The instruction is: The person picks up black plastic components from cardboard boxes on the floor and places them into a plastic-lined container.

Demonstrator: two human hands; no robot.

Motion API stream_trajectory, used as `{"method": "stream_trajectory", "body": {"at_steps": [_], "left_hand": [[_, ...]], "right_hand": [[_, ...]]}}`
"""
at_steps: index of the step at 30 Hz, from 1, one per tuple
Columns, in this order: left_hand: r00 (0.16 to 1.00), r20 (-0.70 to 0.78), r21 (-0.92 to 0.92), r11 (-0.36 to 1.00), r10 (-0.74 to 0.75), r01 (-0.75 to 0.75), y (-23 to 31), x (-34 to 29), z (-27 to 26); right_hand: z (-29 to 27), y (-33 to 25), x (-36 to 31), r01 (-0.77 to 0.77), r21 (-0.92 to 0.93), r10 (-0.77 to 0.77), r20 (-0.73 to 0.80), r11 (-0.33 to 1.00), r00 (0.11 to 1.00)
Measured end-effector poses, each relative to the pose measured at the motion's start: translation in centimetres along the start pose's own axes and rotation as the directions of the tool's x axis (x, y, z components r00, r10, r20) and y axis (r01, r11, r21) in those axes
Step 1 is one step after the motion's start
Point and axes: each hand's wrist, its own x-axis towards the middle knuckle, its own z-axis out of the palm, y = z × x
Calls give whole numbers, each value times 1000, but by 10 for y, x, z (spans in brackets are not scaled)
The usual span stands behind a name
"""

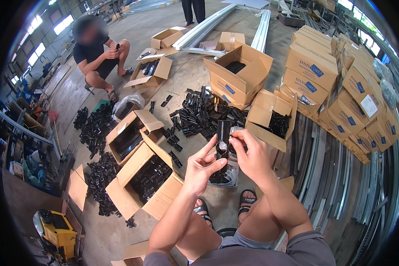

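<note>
In front of me, above the floor, my left hand grips a long black channel-shaped fitting upright, fingers and thumb on its left side. A round shiny spot shows midway down it. Against its right edge, my right hand is closed in a pinch; a small pale glint shows at the fingertips, too small to name. Below the hands sits a plastic-lined container with black parts inside. Just beyond lies a big loose pile of similar black fittings.
Open cartons of black parts stand left, another carton ahead, one more at right. Stacked closed cartons and long metal profiles line the right. A co-worker crouches far left, holding a black part. A yellow machine stands lower left.
</note>
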Motion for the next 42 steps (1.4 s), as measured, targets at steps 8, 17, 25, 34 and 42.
{"method": "stream_trajectory", "body": {"at_steps": [8,17,25,34,42], "left_hand": [[1000,25,54,999,1,-2,-1,0,2],[999,47,12,1000,-7,6,2,-3,6],[999,41,-23,1000,-17,18,0,-2,4],[999,34,-18,1000,-13,14,-1,-3,3],[999,32,-13,1000,-20,21,-2,0,4]], "right_hand": [[0,2,2,-34,-51,37,54,998,998],[-1,8,0,-132,51,126,109,990,986],[-2,-9,1,-173,128,163,88,976,983],[-1,2,-1,-166,-2,166,92,986,982],[3,9,1,-107,-24,109,95,994,989]]}}
